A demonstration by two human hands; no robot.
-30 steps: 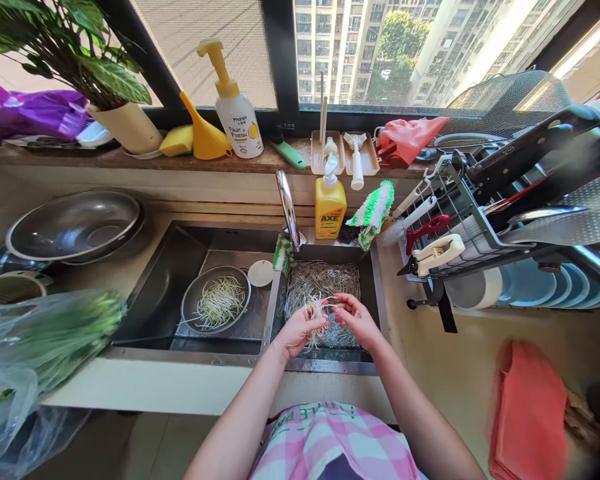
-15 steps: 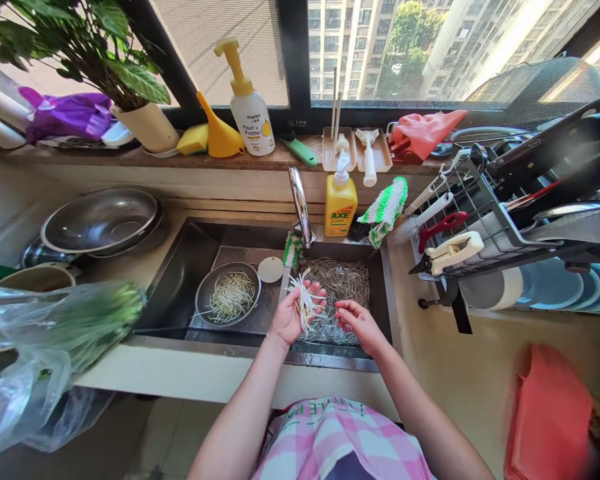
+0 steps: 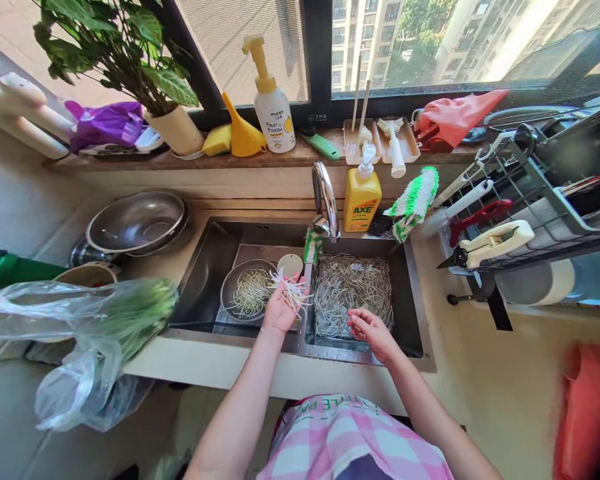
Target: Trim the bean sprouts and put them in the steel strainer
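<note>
Palm up over the divider between the two sink basins, my left hand (image 3: 279, 312) cradles a bunch of white bean sprouts (image 3: 294, 292). Just left of it, in the left basin, a round metal bowl (image 3: 226, 297) holds a heap of bean sprouts (image 3: 249, 295). My right hand (image 3: 374, 332) is over the front of the right basin, thumb and fingertips pinched together; whatever may be between them is too small to make out. Below it, the right basin is full of water and a spread of thin loose sprouts (image 3: 353, 287).
A chrome faucet (image 3: 326, 200) rises behind the divider, beside a yellow soap bottle (image 3: 363, 200). At right stands a dish rack (image 3: 545, 193) with knives and scissors. Metal pans (image 3: 137, 223) and a plastic bag of green vegetables (image 3: 115, 320) are on the left counter.
My left hand has moved left with the sprouts, toward the bowl, and away from my right hand. The view has shifted, so the surroundings appear farther right.
</note>
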